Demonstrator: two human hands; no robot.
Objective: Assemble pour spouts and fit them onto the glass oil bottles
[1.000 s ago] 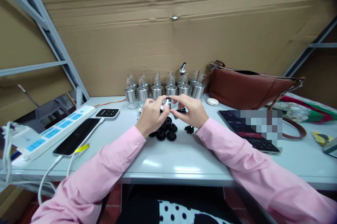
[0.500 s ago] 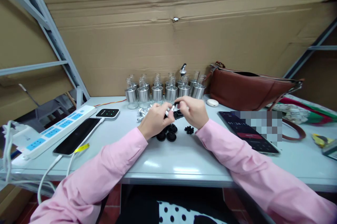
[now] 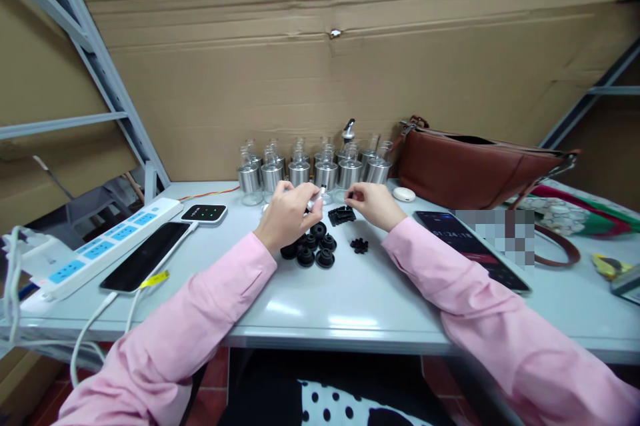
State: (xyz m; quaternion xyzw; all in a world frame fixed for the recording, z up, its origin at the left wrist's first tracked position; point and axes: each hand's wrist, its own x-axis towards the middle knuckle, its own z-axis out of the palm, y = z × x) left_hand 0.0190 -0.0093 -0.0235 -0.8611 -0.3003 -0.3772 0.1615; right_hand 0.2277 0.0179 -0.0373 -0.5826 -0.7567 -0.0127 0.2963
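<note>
My left hand is closed in a pinch on a small silvery pour spout, partly hidden by the fingers. Apart from it to the right, my right hand is pinched on a small black part, mostly covered by the fingertips. Below the left hand lie several round black stoppers. Between the hands sits a pile of flat black pieces. A cluster of tiny black pieces lies below my right hand.
Several steel-sleeved glass bottles stand in rows at the back; one bears a black-tipped pourer. A brown bag and tablet are on the right. A power strip and phone lie left.
My hands were together over the flat black pieces and have moved apart, the right hand to the right and the left hand to the left. The pile between them is now uncovered.
</note>
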